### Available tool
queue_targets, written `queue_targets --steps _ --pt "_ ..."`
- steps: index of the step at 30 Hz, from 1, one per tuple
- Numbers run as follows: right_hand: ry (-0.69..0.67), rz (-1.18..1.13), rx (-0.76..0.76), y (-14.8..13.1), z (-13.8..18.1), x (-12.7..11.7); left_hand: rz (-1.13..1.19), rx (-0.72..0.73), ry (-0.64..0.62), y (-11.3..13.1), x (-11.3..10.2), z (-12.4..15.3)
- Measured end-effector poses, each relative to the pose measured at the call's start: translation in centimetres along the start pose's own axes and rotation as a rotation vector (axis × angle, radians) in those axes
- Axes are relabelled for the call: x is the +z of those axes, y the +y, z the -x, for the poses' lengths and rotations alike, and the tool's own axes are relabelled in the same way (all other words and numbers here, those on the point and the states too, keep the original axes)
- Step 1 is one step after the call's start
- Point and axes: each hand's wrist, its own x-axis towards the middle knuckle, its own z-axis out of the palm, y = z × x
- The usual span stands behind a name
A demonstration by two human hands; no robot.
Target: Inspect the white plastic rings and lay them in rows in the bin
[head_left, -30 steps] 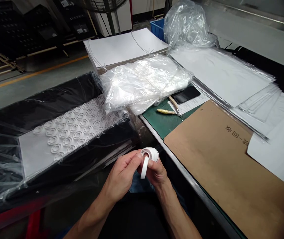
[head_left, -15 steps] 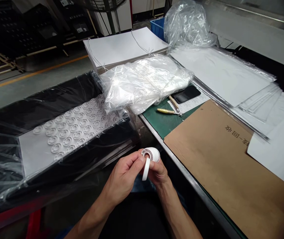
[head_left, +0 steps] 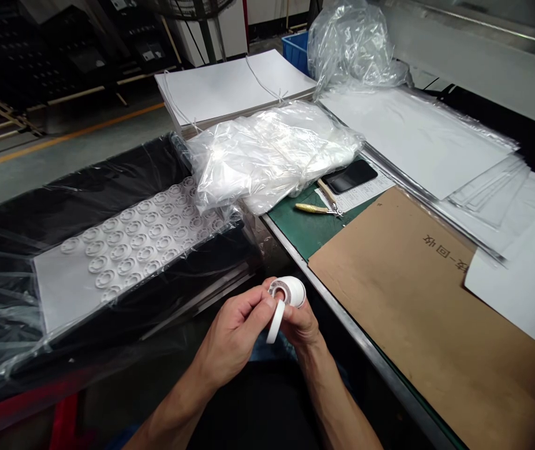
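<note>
In my right hand [head_left: 302, 325] is a white rounded part [head_left: 296, 291] with a round opening facing left. The fingers wrap round it from below and behind, hiding its lower side. My left hand [head_left: 237, 325] is closed, its thumb and forefinger pinched at the upper end of a white ring [head_left: 275, 323] seen nearly edge-on. This ring tilts just below the opening, close to my right thumb. Whether the ring touches the rounded part I cannot tell. Both hands are held together over my lap, left of the bench edge.
Rows of white rings [head_left: 139, 241] lie on a white sheet in a plastic-lined black box. On the green bench [head_left: 295, 228] are yellow-handled nippers [head_left: 314, 208], a phone [head_left: 349, 177] and brown cardboard [head_left: 417, 300]. A clear plastic bag [head_left: 277, 150] and stacked white sheets [head_left: 417, 125] lie beyond.
Both hands have shifted very slightly right with the white parts, and the rounded part has turned a little. The grip looks the same.
</note>
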Motion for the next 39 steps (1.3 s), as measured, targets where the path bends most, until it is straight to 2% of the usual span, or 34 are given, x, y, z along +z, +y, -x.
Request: queue_targets --steps 10,16,18,22,25,28,31,33,35,37,39 --pt "-0.01 -0.014 0.003 0.0 0.0 -0.1 0.019 0.013 -0.008 -0.1 0.0 0.0" --pt "0.048 -0.01 0.001 -0.2 0.0 0.3 0.067 0.064 0.0 -1.3 -0.7 -0.1" --pt "0.134 0.035 0.019 -0.2 0.2 0.5 -0.04 0.14 0.038 -1.8 -1.4 0.0" --pt "0.357 0.251 0.031 0.4 0.8 0.6 -0.462 0.348 0.131 -2.7 -3.1 0.3" --pt "0.485 0.41 0.03 0.9 1.3 0.9 -0.605 0.425 0.174 -3.5 -3.8 0.5" --pt "0.54 0.479 0.052 1.2 1.8 1.6 -0.655 0.478 0.218 -4.1 -3.8 0.8" --pt "0.501 0.461 0.064 1.4 2.3 2.4 -0.628 0.539 0.275 -4.4 -4.5 1.4" --pt "0.475 0.434 0.054 1.5 2.6 2.6 -0.618 0.563 0.36 -4.5 -6.9 2.0" --pt "0.483 0.412 0.03 1.4 2.6 2.6 -0.669 0.492 0.543 -4.6 -11.7 2.8" --pt "0.497 0.382 0.008 1.2 2.4 2.4 -0.767 0.243 0.792 -4.9 -18.5 3.4" --pt "0.502 0.35 -0.012 1.0 2.0 2.2 -0.844 -0.123 0.961 -5.7 -26.2 3.7"
